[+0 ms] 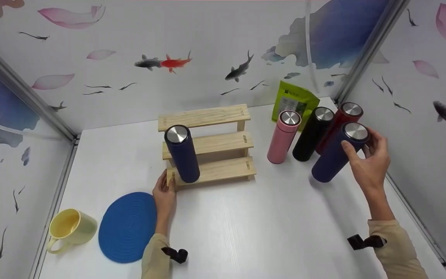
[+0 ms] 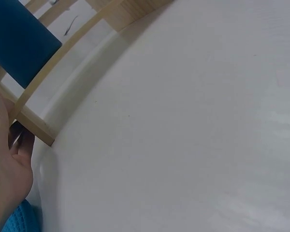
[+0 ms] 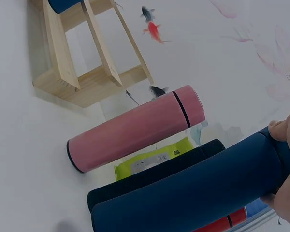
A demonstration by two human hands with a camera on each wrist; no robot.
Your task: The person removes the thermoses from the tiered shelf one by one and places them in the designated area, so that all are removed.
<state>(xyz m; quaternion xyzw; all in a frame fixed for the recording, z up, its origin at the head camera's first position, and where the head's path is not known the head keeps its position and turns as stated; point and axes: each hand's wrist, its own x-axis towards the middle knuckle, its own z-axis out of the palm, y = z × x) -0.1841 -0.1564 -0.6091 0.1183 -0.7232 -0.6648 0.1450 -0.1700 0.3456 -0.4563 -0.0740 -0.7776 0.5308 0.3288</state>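
Observation:
My right hand (image 1: 372, 166) grips a dark blue thermos bottle (image 1: 333, 157) near its silver-topped lid; in the right wrist view the bottle (image 3: 193, 186) spans the lower part. With thumb and fingers, my left hand (image 1: 165, 199) holds the left end of the lowest step of a three-tier wooden rack (image 1: 223, 170). On that step stands a second dark blue thermos bottle (image 1: 184, 159), upright near the left end. A pink thermos (image 1: 281, 141), a black thermos (image 1: 311, 137) and a partly hidden red thermos (image 1: 347, 112) stand close to the right hand's bottle.
Behind the bottles stands a green pouch (image 1: 290, 99) against the back wall. A round blue placemat (image 1: 124, 228) lies beside the left forearm, with a yellow mug (image 1: 74, 228) to its left. Metal-framed printed panels close in the white table (image 1: 246, 232) at the back and sides.

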